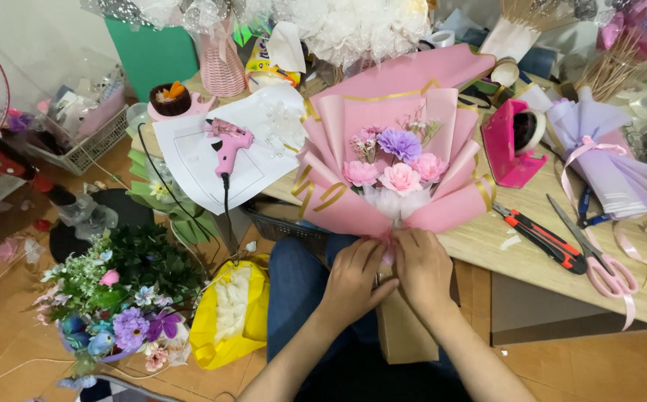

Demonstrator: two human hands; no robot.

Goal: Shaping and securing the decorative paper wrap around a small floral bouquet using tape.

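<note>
A flower bouquet wrapped in pink paper with gold edging lies with its top on the wooden table; pink and purple blooms show at its middle. My left hand and my right hand close together around the gathered neck of the wrapping at the table's front edge, fingertips pinching the paper there. What lies between the fingers is hidden. A brown paper-wrapped stem part hangs below the hands.
On the table: a pink glue gun on white paper, a pink tape dispenser, a red-black utility knife, pink-handled scissors, a lilac bouquet. On the floor at left stand artificial flowers and a yellow bag.
</note>
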